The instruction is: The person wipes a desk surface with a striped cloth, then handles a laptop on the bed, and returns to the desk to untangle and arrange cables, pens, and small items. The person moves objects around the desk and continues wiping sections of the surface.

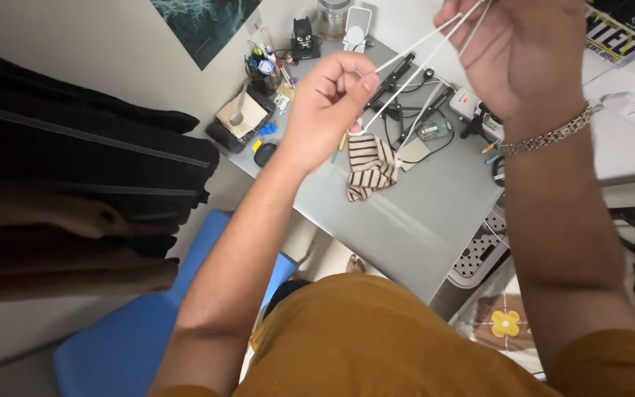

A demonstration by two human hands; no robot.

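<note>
My left hand [326, 103] is raised over the desk with its fingers pinched on a white cable [422, 65]. The cable runs in several strands up and to the right into my right hand [517, 53], which is closed around its other end near the top edge. A metal bracelet [549, 137] circles my right wrist. Below the stretched cable, a brown and cream striped cloth [370, 166] lies crumpled on the grey desk [413, 220].
Black cables and small gadgets [435, 117] lie at the back of the desk, with a pen holder [262, 72] and a small black figurine [303, 37]. A blue chair [141, 331] stands at lower left, dark clothes [75, 176] hang on the left.
</note>
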